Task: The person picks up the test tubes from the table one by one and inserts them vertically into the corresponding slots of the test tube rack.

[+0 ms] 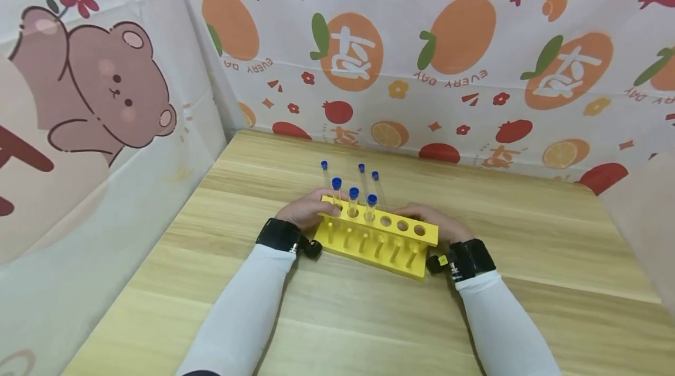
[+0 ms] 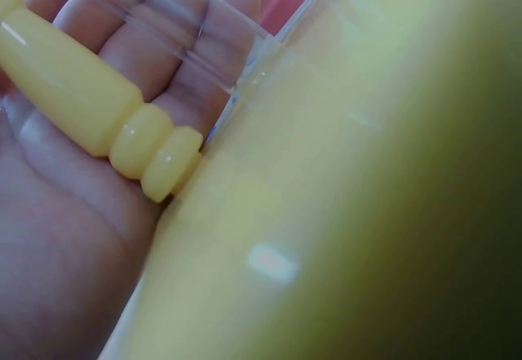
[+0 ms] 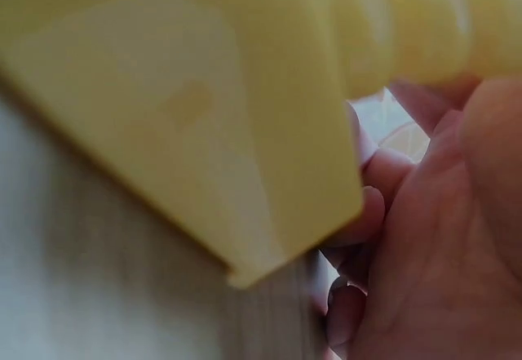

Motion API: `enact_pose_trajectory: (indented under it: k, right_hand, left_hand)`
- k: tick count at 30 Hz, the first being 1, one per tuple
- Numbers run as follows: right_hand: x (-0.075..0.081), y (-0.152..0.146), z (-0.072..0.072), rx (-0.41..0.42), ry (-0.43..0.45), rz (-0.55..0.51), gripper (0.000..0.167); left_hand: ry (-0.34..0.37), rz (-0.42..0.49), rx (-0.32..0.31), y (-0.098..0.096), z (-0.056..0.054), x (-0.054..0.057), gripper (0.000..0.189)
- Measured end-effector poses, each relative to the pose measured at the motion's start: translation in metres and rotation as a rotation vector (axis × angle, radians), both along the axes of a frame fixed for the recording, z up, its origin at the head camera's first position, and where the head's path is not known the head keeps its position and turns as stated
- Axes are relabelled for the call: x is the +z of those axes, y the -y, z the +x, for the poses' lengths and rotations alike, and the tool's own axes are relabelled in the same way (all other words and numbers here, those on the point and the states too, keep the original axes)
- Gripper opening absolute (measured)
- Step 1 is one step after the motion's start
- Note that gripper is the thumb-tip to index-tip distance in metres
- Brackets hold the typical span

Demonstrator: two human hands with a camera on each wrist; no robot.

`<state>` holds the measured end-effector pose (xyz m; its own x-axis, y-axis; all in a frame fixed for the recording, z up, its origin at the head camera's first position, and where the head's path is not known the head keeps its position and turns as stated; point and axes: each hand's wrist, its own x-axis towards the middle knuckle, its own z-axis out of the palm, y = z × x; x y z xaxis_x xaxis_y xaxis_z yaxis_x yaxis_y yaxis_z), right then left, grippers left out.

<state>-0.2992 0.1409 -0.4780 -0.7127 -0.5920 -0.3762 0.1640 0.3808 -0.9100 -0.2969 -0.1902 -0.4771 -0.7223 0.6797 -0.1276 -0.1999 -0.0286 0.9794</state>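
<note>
A yellow test tube rack (image 1: 379, 231) stretches between my two hands over the wooden table. Three clear test tubes (image 1: 353, 206) with blue caps stand in the holes at its left end; the holes to their right hold nothing. My left hand (image 1: 306, 210) grips the left end, its thumb on the top plate. In the left wrist view, a yellow rack post (image 2: 69, 78) crosses that palm. My right hand (image 1: 435, 222) holds the right end from behind, and its fingers curl round the end of the base (image 3: 302, 172) in the right wrist view.
Behind the rack, three more blue-capped tubes (image 1: 361, 168) show on the table, their lower parts hidden by it. The wooden table (image 1: 369, 329) meets a fruit-print cloth (image 1: 411, 101) at the back. A bear-print cloth (image 1: 116, 89) hangs at the left.
</note>
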Motion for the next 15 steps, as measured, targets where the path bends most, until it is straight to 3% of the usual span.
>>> enact_pose_trajectory:
  k: [5,12,15]
  right_hand:
    - [-0.007,-0.002,0.0,0.022,-0.177,0.085,0.04]
    - [-0.004,-0.003,-0.008,-0.118,-0.4,0.293,0.018]
    - [-0.001,-0.005,-0.011,-0.155,-0.444,0.35,0.013]
  left_hand:
    - [0.019,-0.014,-0.011,-0.001,0.0,0.0,0.028]
    - [0.015,0.013,-0.016,0.001,-0.001,0.002,0.028]
    - [0.026,0.03,-0.031,0.001,-0.001,0.003,0.026]
